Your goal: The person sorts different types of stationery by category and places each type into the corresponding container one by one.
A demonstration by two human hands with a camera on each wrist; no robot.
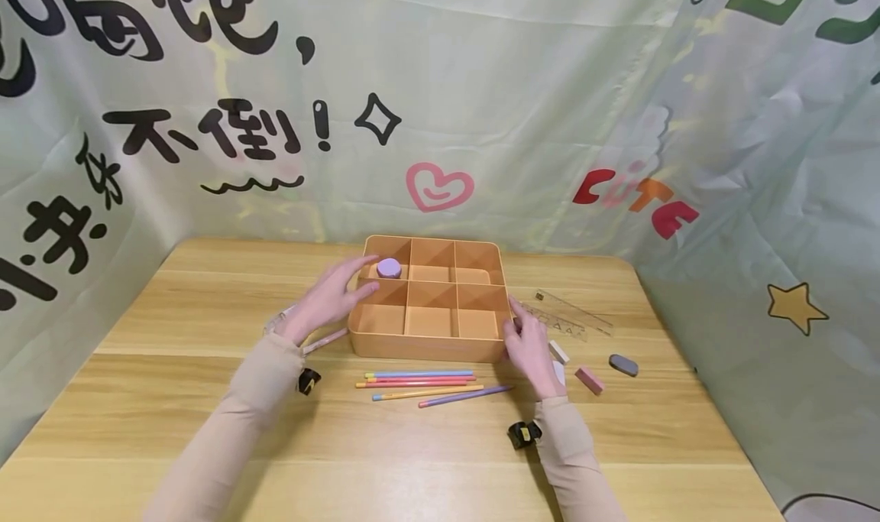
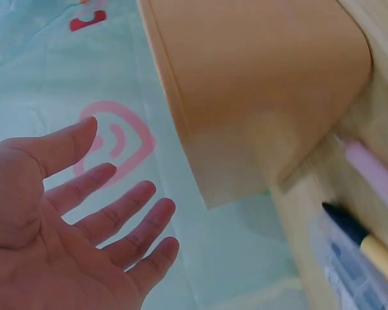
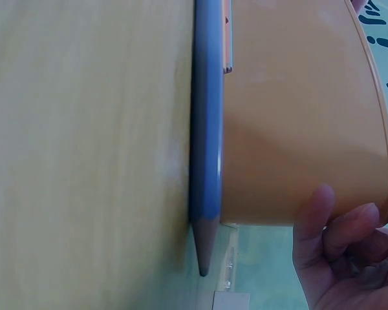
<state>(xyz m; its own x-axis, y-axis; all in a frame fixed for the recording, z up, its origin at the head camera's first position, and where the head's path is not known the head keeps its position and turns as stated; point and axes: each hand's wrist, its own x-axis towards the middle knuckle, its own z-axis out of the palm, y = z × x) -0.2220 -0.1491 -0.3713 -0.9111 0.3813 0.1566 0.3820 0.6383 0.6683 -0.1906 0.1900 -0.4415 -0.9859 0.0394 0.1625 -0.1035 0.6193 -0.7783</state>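
An orange organizer box [image 1: 429, 346] with several compartments stands toward the back of the table. A small purple round object [image 1: 389, 268] sits in its back left compartment. My left hand [image 1: 333, 296] is by the box's left rim, its fingers spread and thumb apart; the left wrist view shows nothing in the palm. At the front right corner, my right hand [image 1: 529, 350] holds the box, with curled fingers [image 3: 352, 229] against its wall. Several colored pencils [image 1: 419, 383] lie in front of the box, and the right wrist view shows a blue-purple pencil [image 3: 207, 129] close up.
Right of the box lie clear rulers [image 1: 574, 314], a pink eraser [image 1: 589, 380], a grey oval object [image 1: 623, 365] and small white blocks [image 1: 558, 351]. On the left are a pink pen [image 2: 375, 168], a black-tipped yellow pen [image 2: 378, 255] and a clear pack [image 2: 339, 271]. A printed cloth [image 1: 522, 124] surrounds the table.
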